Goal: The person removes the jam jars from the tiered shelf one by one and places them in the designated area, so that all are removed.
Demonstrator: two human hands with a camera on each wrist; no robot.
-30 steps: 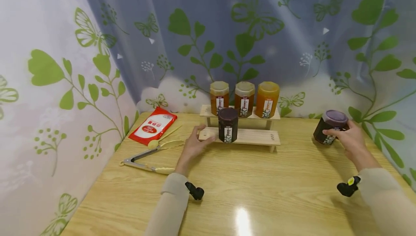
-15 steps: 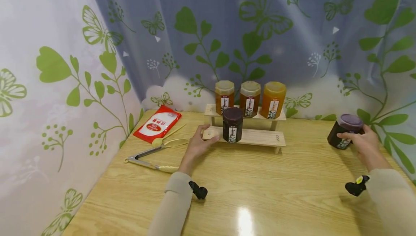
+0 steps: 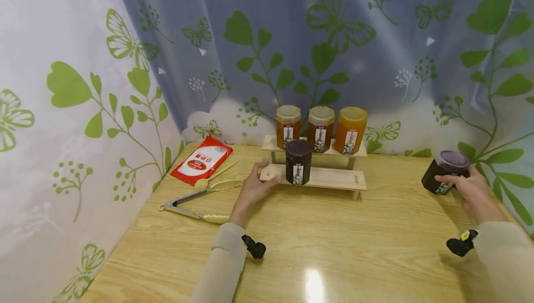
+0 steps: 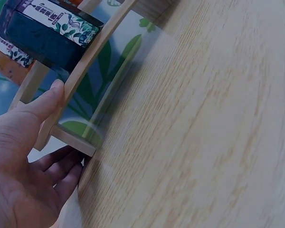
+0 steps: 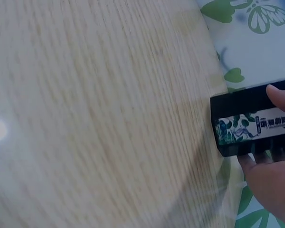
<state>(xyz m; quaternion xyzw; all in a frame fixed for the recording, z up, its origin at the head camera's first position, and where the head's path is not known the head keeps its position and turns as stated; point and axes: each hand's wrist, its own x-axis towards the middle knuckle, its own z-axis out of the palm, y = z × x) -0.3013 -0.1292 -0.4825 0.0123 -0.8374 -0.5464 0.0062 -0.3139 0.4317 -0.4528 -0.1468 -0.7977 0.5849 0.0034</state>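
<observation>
My right hand [image 3: 471,191] grips a dark jam jar [image 3: 434,173] with a purple lid at the table's right side, thumb on one face and fingers round the other. The right wrist view shows the jar's label [image 5: 256,126] and a shadow beside it; whether its base touches the table I cannot tell. At the left end of a two-step wooden rack [image 3: 333,178], my left hand [image 3: 253,189] holds the lower step, the thumb on its edge and the fingers by the leg [image 4: 73,142]. A second dark jam jar [image 3: 298,164] stands upright on that lower step.
Three amber and orange jars stand on the upper step, the rightmost an orange jar [image 3: 350,131]. Left of the rack lie a red-and-white packet [image 3: 202,160], a yellow long-handled spoon [image 3: 202,184] and tongs [image 3: 187,210]. Patterned curtain [image 3: 267,62] hangs behind the table [image 3: 354,247].
My right hand has carried its jar a little farther right from the rack. The left hand stays at the rack's end. The head view has shifted slightly.
</observation>
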